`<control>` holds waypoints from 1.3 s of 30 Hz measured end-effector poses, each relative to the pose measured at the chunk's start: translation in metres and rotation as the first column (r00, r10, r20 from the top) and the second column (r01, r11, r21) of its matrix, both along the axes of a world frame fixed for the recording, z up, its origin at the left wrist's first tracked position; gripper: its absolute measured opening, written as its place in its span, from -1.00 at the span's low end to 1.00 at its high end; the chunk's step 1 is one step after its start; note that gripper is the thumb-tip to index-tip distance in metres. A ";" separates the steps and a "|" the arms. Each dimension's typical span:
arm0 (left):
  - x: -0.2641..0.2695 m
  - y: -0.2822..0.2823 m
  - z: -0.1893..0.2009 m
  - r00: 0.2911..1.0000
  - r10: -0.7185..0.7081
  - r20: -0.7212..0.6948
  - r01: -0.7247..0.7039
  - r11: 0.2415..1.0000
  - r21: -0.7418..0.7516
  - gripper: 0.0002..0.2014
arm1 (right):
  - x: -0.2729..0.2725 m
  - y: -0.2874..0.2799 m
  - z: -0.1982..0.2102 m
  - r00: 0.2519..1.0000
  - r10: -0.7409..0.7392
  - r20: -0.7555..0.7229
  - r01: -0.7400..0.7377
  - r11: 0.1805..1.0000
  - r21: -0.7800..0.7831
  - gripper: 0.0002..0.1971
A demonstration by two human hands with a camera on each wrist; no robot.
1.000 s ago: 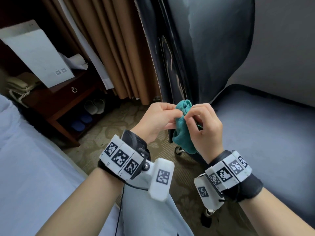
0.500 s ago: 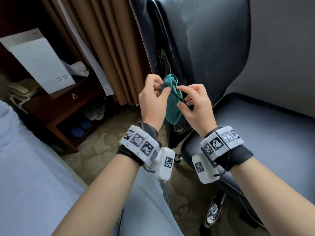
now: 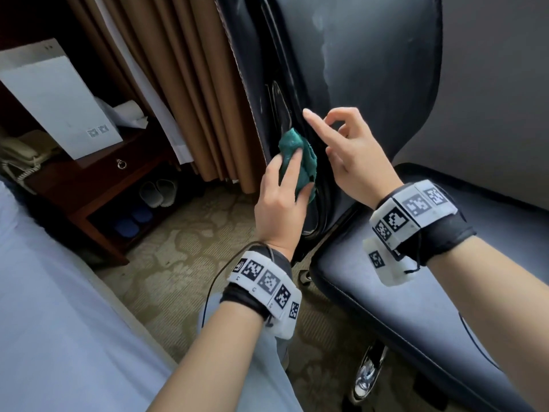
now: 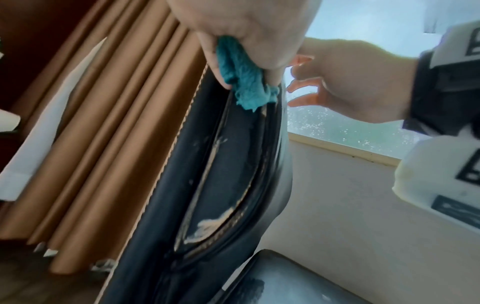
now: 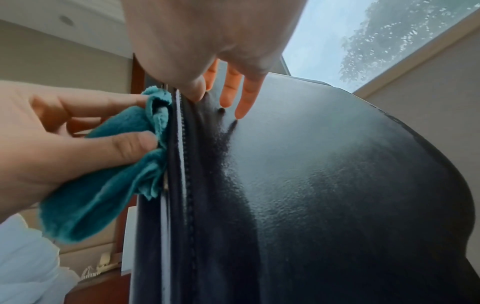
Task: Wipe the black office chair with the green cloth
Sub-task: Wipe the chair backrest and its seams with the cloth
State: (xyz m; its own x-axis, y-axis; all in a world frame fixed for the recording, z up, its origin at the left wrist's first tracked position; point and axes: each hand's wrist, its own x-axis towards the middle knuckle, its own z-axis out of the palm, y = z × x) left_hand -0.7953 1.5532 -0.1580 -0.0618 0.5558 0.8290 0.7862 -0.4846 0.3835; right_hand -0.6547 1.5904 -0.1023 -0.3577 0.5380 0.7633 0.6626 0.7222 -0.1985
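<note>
Standing upright at twelve o'clock, the black office chair (image 3: 371, 93) looks heavy and stiff, its skin smooth, probably slippery. The green cloth (image 3: 298, 157), soft and light, is bunched against its side edge, gripped by the left hand (image 3: 280, 200). At three o'clock the right hand (image 3: 353, 153) holds nothing, fingers (image 3: 319, 126) loosely spread.

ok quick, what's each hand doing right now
Left hand: holding the green cloth, pressing it against the side edge of the black office chair.
Right hand: open, holding nothing, fingers by the backrest.
</note>
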 end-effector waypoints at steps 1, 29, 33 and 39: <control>0.001 0.000 -0.004 0.999 -0.012 0.041 0.013 1.000 -0.001 -0.55 | 0.001 -0.001 -0.001 1.000 -0.002 0.015 0.003 1.000 -0.013 -0.40; 0.021 -0.036 -0.056 0.971 -0.019 0.237 0.080 0.965 -0.250 -0.64 | 0.008 0.005 0.021 0.975 -0.004 0.222 0.015 0.999 -0.049 -0.37; 0.016 -0.050 -0.070 0.931 0.067 0.358 0.078 0.924 -0.375 -0.61 | 0.006 0.003 0.019 0.975 -0.015 0.223 0.026 0.998 -0.049 -0.39; 0.019 -0.029 -0.014 0.905 -0.043 0.423 0.114 0.983 -0.144 -0.64 | 0.004 0.003 0.018 0.978 -0.024 0.205 0.033 0.999 -0.042 -0.35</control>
